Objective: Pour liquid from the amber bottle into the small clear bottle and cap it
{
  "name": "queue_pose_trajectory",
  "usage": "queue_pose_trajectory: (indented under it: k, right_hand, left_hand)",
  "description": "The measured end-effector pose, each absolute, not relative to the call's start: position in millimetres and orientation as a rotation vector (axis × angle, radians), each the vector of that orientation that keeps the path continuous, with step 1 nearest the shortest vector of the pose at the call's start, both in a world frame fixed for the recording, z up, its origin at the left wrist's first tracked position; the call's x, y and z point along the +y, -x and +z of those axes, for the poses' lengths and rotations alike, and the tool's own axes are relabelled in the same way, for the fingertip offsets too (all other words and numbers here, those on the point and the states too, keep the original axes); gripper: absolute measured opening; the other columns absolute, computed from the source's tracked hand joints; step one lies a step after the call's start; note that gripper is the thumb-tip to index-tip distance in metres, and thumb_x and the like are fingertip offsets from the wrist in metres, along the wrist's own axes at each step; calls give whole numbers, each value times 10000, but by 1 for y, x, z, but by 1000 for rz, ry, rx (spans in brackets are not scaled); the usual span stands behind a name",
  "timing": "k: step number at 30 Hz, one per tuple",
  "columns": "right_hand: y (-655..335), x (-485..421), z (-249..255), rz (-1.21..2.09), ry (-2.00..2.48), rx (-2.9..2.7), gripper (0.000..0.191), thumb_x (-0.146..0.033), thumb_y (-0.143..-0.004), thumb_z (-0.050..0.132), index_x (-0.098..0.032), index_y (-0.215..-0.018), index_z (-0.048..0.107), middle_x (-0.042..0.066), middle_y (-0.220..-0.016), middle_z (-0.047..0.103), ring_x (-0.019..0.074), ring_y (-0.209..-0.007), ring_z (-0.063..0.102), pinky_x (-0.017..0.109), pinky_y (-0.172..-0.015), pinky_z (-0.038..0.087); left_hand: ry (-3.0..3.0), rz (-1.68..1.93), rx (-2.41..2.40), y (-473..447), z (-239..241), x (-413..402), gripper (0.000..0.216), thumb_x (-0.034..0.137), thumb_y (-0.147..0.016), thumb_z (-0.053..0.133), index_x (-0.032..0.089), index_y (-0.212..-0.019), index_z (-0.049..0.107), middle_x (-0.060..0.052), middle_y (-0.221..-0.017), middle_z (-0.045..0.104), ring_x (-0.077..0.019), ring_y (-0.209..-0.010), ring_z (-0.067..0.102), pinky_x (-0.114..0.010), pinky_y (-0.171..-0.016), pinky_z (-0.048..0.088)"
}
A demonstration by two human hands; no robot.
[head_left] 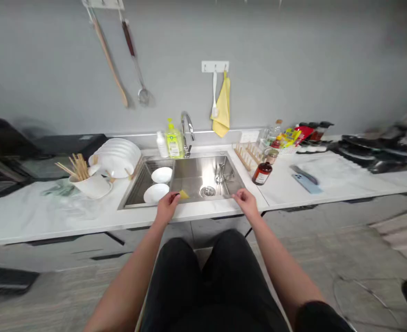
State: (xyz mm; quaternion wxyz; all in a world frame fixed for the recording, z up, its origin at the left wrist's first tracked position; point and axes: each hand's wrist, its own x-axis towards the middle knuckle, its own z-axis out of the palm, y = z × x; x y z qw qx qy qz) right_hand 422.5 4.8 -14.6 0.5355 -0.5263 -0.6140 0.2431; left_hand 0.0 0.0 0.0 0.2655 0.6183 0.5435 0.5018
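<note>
My left hand (168,206) is over the sink's front rim, fingers pinched at the edge of a small yellow piece (184,195) that looks like a sponge or cloth. Across from it, my right hand (246,201) touches the front right corner of the sink (189,177), its thumb and fingers drawn together; anything between them is too small to make out. Two white bowls (162,174) (156,193) sit in the rack on the sink's left side. The drain (208,191) lies between my hands, below the chrome faucet (186,133).
Left of the sink stand white plates (116,154) and a white holder (94,185) with chopsticks. Soap bottles (174,140) are behind it. To the right are a wooden rack (246,157), a brown bottle (262,174) and a phone (307,183). A yellow cloth (223,108) hangs above.
</note>
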Motion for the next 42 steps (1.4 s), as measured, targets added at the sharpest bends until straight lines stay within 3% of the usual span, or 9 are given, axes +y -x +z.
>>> queue_pose_trajectory:
  k: [3,5,7,10,13,20,29,36,42]
  right_hand:
    - [-476,22,-3,137,1429,-1065,492,-630,-858,832,-251,-1051,585,-6,-939,608,208,-797,571,362,-798,530]
    - [-508,39,2,-44,1503,-921,739,-644,-784,864,-222,-1319,576,123,-1303,653,293,-1083,654,454,-962,579]
    - [-534,58,5,-47,1558,-917,1052,-652,-714,902,-169,-1546,477,249,-1589,542,384,-1367,610,549,-1164,533]
    - [-559,86,6,124,1599,-961,1370,-646,-615,965,-115,-1704,327,330,-1734,436,446,-1573,506,586,-1326,410]
    - [-569,104,4,291,1628,-979,1479,-647,-556,997,-142,-1749,282,326,-1723,495,451,-1547,566,592,-1310,432]
    - [-560,115,4,335,1693,-979,1100,-597,-564,971,-188,-1496,555,257,-1459,749,398,-1226,758,535,-1088,588]
    - [-563,96,15,250,1666,-1003,941,-650,-513,984,-227,-1266,612,160,-1233,816,348,-1018,763,557,-995,613]
    - [-531,41,28,481,1283,-1203,873,-588,-568,1070,-212,-1251,676,129,-1179,833,336,-1027,793,540,-976,656]
    - [-456,-14,35,713,1086,-1432,878,-520,-639,1093,-198,-1369,726,149,-1282,847,359,-1165,804,559,-1126,620]
  left_hand:
    - [-1664,1351,1461,-3,-3,3,434,599,-993,729,206,-1149,826,-50,-889,815,-241,-812,743,-380,-813,584]
    - [-1654,1358,1461,-4,-4,4,427,592,-982,737,207,-1145,823,-61,-929,830,-245,-827,754,-381,-817,591]
    - [-1640,1370,1464,-5,-4,4,418,577,-971,740,206,-1147,818,-68,-952,836,-243,-826,756,-383,-817,596]
    - [-1621,1393,1470,-5,-5,4,409,560,-954,742,206,-1149,801,-54,-899,812,-231,-781,736,-379,-794,594]
    - [-1608,1413,1473,-6,-5,4,396,566,-935,752,215,-1116,775,-38,-865,784,-223,-768,723,-367,-783,590]
    - [-1631,1365,1497,-5,-3,3,350,543,-889,811,232,-1038,747,-14,-825,756,-214,-749,697,-350,-767,562]
    - [-1662,1321,1491,-4,-4,3,356,540,-906,807,232,-1076,760,-3,-800,752,-214,-735,693,-348,-752,547]
    - [-1630,1321,1451,-3,-4,5,389,552,-860,852,235,-1079,800,-40,-882,823,-238,-789,743,-384,-791,590]
    - [-1561,1378,1337,-15,8,-3,503,642,-816,876,229,-1104,859,-134,-1196,883,-312,-1027,821,-474,-934,657]
